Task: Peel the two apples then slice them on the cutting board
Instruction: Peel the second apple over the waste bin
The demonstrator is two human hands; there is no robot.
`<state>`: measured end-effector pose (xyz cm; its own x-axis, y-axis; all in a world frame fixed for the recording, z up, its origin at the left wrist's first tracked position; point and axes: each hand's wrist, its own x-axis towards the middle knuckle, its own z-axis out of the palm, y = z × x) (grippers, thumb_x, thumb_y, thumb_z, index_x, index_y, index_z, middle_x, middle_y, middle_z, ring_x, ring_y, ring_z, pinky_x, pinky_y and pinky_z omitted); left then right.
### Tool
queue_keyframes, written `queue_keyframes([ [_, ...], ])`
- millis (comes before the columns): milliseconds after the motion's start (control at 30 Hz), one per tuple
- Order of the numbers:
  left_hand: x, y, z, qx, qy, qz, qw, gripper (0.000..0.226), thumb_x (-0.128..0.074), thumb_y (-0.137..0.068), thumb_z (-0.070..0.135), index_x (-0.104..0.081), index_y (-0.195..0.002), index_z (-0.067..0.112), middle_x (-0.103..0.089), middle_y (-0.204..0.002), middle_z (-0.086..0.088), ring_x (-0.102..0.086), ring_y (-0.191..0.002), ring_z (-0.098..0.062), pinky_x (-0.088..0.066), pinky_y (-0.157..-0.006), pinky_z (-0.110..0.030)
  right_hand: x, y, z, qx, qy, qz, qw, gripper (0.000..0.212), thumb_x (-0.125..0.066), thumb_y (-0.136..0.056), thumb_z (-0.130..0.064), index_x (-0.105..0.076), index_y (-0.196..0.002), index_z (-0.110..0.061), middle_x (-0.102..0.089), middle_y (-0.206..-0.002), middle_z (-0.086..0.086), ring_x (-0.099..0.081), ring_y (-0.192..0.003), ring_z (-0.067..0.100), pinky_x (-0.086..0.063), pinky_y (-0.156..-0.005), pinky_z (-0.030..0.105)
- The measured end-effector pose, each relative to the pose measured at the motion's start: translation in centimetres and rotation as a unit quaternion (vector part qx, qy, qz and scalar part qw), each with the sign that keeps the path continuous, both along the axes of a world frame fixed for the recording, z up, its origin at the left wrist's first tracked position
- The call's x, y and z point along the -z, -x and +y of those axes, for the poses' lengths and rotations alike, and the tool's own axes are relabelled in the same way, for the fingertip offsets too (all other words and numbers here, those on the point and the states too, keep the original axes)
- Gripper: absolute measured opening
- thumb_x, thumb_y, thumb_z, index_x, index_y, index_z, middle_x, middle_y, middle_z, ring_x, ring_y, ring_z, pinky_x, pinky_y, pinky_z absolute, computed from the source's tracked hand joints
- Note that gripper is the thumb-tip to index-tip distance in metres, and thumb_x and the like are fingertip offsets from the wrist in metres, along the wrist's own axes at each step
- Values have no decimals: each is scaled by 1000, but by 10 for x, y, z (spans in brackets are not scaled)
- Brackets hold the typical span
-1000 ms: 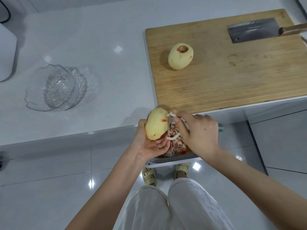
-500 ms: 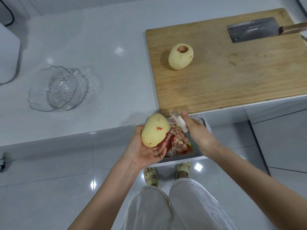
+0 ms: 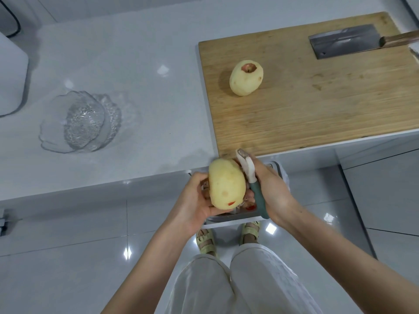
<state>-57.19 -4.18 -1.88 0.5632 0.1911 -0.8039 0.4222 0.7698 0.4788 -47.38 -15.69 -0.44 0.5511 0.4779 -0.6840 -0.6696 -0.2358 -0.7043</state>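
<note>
Here, left hand [image 3: 192, 201] holds the apple [image 3: 226, 183], right hand [image 3: 273, 192] the peeler [image 3: 250, 172].

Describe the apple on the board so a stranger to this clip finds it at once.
On the right of the white counter sits a wooden cutting board. Near its left edge lies a pale peeled apple, clear of the cleaver at the far corner. Unlike the other apple, held in the left hand off the counter, it lies untouched, reddish hollow upward.

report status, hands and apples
Left hand grips nearly peeled yellow apple; right hand holds green-handled peeler. Second peeled apple waits on wooden cutting board. Nothing blocking.
</note>
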Motion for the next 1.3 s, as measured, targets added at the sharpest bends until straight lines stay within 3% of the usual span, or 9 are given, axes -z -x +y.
queue_keyframes([
  [133,0,1,3,79,3,-45,996,66,-75,-68,40,-58,-124,10,-67,-111,-19,-66,-97,-34,-55,-82,-50,-7,12,-2,-52,4,-102,993,49,-38,-99,-37,-50,-59,-12,-42,-45,3,-36,-41,14,-32,-51,29],
  [233,0,4,6,98,18,-64,993,57,-77,-64,27,-60,-116,13,-69,-103,-15,-69,-89,-29,-58,-70,-44,-11,11,-7,-80,-12,-114,990,37,-42,-99,-32,-65,-74,-17,-43,-50,8,-37,-44,13,-35,-55,30],
  [333,-1,4,10,86,55,-75,992,95,-96,-32,32,-59,-117,14,-70,-103,-15,-70,-87,-30,-58,-64,-46,-7,-3,-15,-128,23,-234,963,31,-51,-94,-37,-71,-82,-16,-50,-53,-3,-43,-49,8,-36,-56,25],
  [467,-7,5,13,114,66,-75,988,80,-88,-39,27,-60,-113,17,-69,-101,-13,-70,-85,-30,-58,-62,-49,-9,-30,-20,-231,29,-627,744,27,-50,-91,-39,-74,-94,-28,-65,-64,-13,-53,-57,1,-39,-54,15],
  [567,-8,5,14,120,64,-72,988,61,-75,-50,29,-62,-108,16,-70,-96,-12,-70,-80,-31,-58,-59,-49,-12,-41,-7,-263,-39,-747,610,25,-55,-91,-31,-75,-87,-17,-66,-61,-5,-57,-52,11,-42,-49,25],
  [633,-9,6,14,131,49,-73,988,65,-74,-46,33,-61,-107,15,-72,-90,-10,-71,-78,-30,-58,-57,-48,-11,-46,2,-279,-55,-766,576,29,-52,-93,-32,-75,-82,-16,-66,-60,-4,-58,-51,15,-40,-49,25],
  [1033,-6,19,20,115,5,-76,990,85,-88,-21,31,-63,-101,18,-73,-89,-8,-71,-78,-25,-58,-61,-48,41,-49,-20,-285,33,-653,701,35,-47,-91,-35,-72,-71,-21,-49,-45,-10,-37,-41,3,-40,-41,24],
  [1167,-8,14,25,160,-79,-89,980,71,-73,-33,35,-59,-101,23,-73,-84,5,-70,-76,-10,-58,-60,-30,38,-55,-28,-255,60,-606,751,39,-44,-89,-47,-74,-79,-24,-47,-47,-17,-50,-55,8,-37,-45,23],
  [1300,-4,11,23,215,-147,-103,960,69,-69,-42,41,-56,-109,27,-72,-91,10,-68,-86,-8,-54,-67,-25,9,-54,-11,-262,20,-643,720,32,-47,-91,-41,-74,-84,-26,-42,-47,-22,-47,-49,4,-31,-46,17],
])
